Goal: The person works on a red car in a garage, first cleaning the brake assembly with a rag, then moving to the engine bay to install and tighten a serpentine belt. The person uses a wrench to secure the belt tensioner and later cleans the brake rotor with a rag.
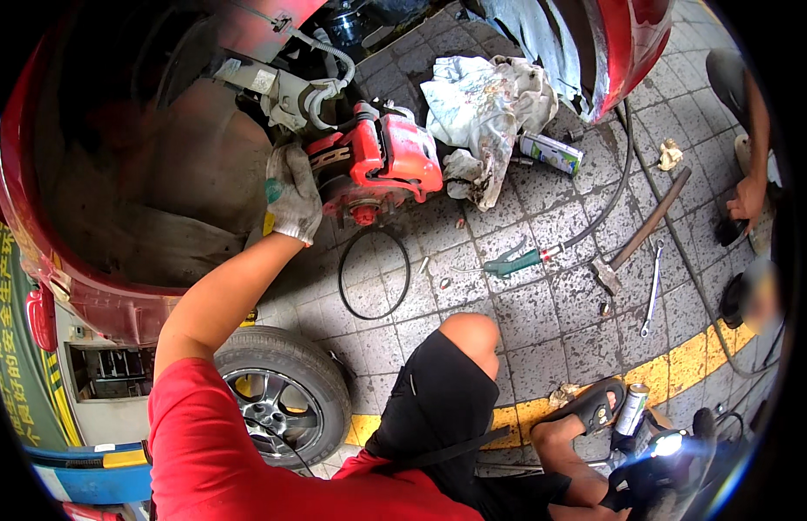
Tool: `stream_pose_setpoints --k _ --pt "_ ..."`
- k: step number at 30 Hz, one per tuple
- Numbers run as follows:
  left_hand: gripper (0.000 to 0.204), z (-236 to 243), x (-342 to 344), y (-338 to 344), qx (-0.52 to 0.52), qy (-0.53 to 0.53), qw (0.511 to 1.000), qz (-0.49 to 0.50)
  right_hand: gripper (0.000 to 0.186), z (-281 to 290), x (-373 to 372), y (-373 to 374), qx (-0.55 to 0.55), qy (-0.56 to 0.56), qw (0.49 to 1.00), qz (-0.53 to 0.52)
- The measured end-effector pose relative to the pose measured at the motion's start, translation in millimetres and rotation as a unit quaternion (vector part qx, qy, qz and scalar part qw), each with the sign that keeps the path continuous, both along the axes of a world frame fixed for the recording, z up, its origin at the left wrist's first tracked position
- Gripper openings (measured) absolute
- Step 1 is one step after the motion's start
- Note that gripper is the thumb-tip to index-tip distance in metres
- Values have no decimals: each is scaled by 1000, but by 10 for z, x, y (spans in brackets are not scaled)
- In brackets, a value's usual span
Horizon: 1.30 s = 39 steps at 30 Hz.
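Observation:
My left hand [292,195], in a grey-white knit glove, reaches up to the inner side of a wheel hub inside the open wheel arch. Its fingertips go behind the brake parts, so their grip is hidden. Right beside the glove are a red brake caliper [379,156] and the red hub centre [363,214]. Above it, a grey metal strut part [291,100] carries a pale corrugated hose [334,54]. My right hand is out of view.
On the tiles lie stained rags [482,104], a can [551,154], a green air blow gun [515,263], a hammer [608,275], a wrench [653,291] and a black ring [343,278]. A wheel [334,382] lies near my left side. Another person's hand [747,201] shows at right.

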State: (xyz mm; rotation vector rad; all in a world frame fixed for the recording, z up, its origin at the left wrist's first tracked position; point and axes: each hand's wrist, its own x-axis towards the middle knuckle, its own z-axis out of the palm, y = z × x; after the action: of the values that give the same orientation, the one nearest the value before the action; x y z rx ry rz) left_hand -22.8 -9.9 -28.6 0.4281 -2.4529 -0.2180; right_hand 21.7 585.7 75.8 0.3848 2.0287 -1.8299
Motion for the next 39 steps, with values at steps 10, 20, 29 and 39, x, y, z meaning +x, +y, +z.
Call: stream_pose_setpoints --k 10,20,29,39 --pt "45 -84 11 -119 -35 19 999 7 90 -83 -41 -77 -15 7 1000 -24" --pt "42 -1060 771 -2150 -417 3 905 88 79 -47 -407 69 116 11 965 236" --pt "43 -1160 327 -1852 -142 1 979 149 62 -396 -108 235 62 139 876 458" --pt "43 -1078 59 -1639 -100 -5 984 149 64 -476 28 283 86 186 877 435"
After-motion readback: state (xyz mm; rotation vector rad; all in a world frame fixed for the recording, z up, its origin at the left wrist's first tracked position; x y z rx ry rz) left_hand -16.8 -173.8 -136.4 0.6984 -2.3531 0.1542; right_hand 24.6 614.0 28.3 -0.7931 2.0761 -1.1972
